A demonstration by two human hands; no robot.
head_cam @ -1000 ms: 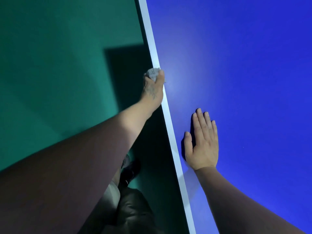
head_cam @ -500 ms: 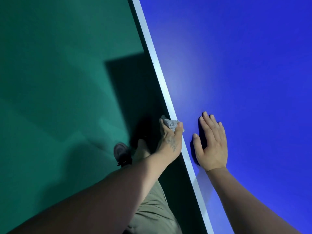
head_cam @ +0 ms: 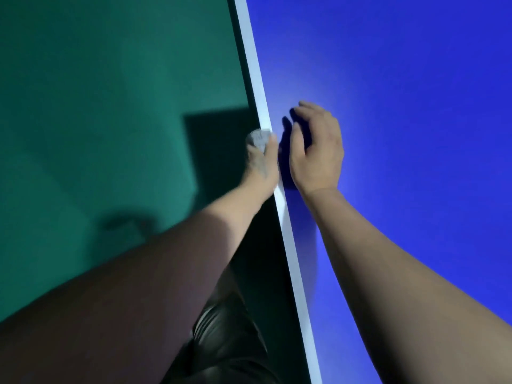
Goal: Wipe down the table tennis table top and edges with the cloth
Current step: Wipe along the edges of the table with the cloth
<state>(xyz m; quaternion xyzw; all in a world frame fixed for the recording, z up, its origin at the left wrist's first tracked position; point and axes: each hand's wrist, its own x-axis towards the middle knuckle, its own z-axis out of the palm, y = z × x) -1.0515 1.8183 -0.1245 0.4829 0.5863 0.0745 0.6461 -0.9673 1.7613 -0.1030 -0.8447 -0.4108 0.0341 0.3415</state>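
1. Blue worktop (head_cam: pixel 415 134) fills the right of the view, its white edge (head_cam: pixel 288 231) running diagonally beside a green floor (head_cam: pixel 97 106).
2. Our left hand (head_cam: pixel 263 164) grips a balled grey cloth (head_cam: pixel 258 138), pressed against that edge.
3. Our right hand (head_cam: pixel 315 151) rests on the blue surface just beside it, fingers loosely bent, holding nothing.
4. We judge the stroke goes best with steady pressure, the cloth wrapped over the rim, the right hand bracing.

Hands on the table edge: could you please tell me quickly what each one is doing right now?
Left hand: grips the grey cloth against the white table edge.
Right hand: open, holding nothing, fingers loosely bent over the blue table top.
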